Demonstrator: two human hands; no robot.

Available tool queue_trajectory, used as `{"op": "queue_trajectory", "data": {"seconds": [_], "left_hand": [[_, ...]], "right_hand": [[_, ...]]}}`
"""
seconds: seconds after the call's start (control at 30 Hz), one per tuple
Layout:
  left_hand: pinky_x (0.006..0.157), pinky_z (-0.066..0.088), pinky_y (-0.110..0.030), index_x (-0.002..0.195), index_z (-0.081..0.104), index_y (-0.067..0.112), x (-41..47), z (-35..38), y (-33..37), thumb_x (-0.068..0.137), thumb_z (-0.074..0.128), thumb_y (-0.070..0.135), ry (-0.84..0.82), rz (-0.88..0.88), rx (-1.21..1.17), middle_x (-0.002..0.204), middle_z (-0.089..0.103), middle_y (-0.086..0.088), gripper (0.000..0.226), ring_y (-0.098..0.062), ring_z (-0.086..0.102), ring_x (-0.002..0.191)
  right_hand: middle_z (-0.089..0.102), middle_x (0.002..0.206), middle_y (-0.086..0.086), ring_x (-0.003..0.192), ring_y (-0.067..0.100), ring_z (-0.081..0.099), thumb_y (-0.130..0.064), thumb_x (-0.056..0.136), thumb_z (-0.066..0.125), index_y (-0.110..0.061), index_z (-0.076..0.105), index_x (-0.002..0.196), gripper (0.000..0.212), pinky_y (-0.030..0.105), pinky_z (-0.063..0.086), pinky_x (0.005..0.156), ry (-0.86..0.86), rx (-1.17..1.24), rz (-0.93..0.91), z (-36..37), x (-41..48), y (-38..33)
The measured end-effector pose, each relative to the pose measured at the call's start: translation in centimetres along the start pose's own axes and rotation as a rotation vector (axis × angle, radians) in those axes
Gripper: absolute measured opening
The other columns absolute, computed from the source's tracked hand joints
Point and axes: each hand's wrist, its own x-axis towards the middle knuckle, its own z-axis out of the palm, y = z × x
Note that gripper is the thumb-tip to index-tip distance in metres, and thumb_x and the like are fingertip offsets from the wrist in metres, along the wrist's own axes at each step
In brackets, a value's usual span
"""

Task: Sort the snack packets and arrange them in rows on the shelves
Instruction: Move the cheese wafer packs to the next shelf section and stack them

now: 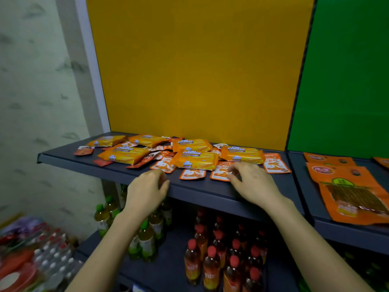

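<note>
A dark shelf point(189, 189) holds a loose pile of snacks. Several large yellow-orange Cal Cheese wafer packets point(196, 159) lie on top of several small orange-and-white sachets point(192, 174) and small red sachets point(83, 151). My right hand point(252, 183) is at the front of the pile, thumb and forefinger pinching the edge of a small orange-and-white sachet point(220, 172). Over the shelf's front edge, left of that sachet, my left hand point(147, 191) hovers with loosely curled fingers and holds nothing I can see.
Large orange pouches point(347, 186) lie on the neighbouring shelf at right, under a green back panel point(345, 81). Below are green-capped bottles point(147, 239) and red-capped bottles point(212, 264). A yellow panel point(200, 70) backs the shelf. Wrapped goods point(31, 253) sit at lower left.
</note>
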Motion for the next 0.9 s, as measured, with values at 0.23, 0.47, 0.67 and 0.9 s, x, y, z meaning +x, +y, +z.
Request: {"op": "queue_trajectory", "data": {"seconds": [0.23, 0.47, 0.67, 0.9], "left_hand": [[0.065, 0.036, -0.026, 0.101, 0.062, 0.019, 6.1, 1.2, -2.3, 0.091, 0.052, 0.033, 0.053, 0.058, -0.013, 0.102, 0.066, 0.0, 0.02, -0.02, 0.06, 0.095], [0.076, 0.045, -0.035, 0.103, 0.063, 0.012, 13.0, 3.3, -2.7, 0.092, 0.049, 0.039, -0.009, 0.061, -0.024, 0.105, 0.067, -0.007, 0.033, -0.027, 0.059, 0.1], [0.082, 0.044, -0.038, 0.1, 0.061, 0.002, 18.1, 5.6, -2.4, 0.088, 0.043, 0.059, -0.202, -0.072, -0.079, 0.112, 0.062, -0.019, 0.062, -0.035, 0.056, 0.107], [0.098, 0.043, -0.041, 0.129, 0.052, 0.011, 22.3, 8.6, -2.3, 0.058, 0.043, 0.089, -0.505, -0.134, -0.101, 0.135, 0.052, -0.017, 0.106, -0.034, 0.049, 0.122]], "right_hand": [[0.063, 0.116, 0.008, 0.11, 0.029, 0.056, -0.052, 0.091, 0.044, -0.014, 0.062, 0.108, 0.046, 0.036, 0.046, 0.084, -0.005, -0.013, 0.151, 2.6, 6.0, -2.5], [0.062, 0.117, 0.01, 0.11, 0.028, 0.056, -0.074, 0.082, 0.031, -0.011, 0.06, 0.105, 0.073, 0.034, 0.042, 0.077, -0.104, -0.138, 0.273, 3.4, 9.7, -3.8], [0.058, 0.126, 0.01, 0.117, 0.029, 0.053, -0.087, 0.067, 0.032, -0.012, 0.057, 0.12, 0.095, 0.037, 0.044, 0.089, -0.131, -0.18, 0.377, 4.2, 10.5, -4.9], [0.055, 0.133, 0.005, 0.121, 0.026, 0.052, -0.09, 0.059, 0.041, -0.018, 0.045, 0.134, 0.104, 0.037, 0.044, 0.092, -0.194, -0.117, 0.493, 4.7, 11.6, -5.8]]}}
